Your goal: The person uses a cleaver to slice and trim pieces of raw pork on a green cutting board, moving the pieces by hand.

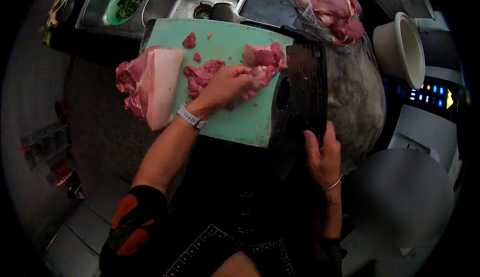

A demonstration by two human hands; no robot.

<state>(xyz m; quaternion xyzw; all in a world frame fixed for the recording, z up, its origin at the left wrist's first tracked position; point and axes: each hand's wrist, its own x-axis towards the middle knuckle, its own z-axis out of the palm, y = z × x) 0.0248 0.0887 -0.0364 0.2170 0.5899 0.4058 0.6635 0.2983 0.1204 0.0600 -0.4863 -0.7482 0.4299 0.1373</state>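
A light green cutting board (235,129) lies before me with raw pork on it. My left hand (227,87), wearing a watch, reaches across the board, its fingers closed on a piece of raw meat (262,76). A fattier chunk (265,54) lies just beyond that piece, and a loose reddish cut (201,74) sits beside the left wrist. Off the board's right edge, my right hand (324,154) grips a wide, dark-bladed cleaver (306,87), its blade pointing away from me. A thick slab of pork with pale skin (162,84) rests along the board's left side.
Behind the board is a steel double sink (167,7) with a green basin (114,9) of leafy greens. More raw meat (330,4) lies in a clear plastic bag at the back right. A white bucket (412,52) stands at the right. Small meat scraps (189,40) dot the board.
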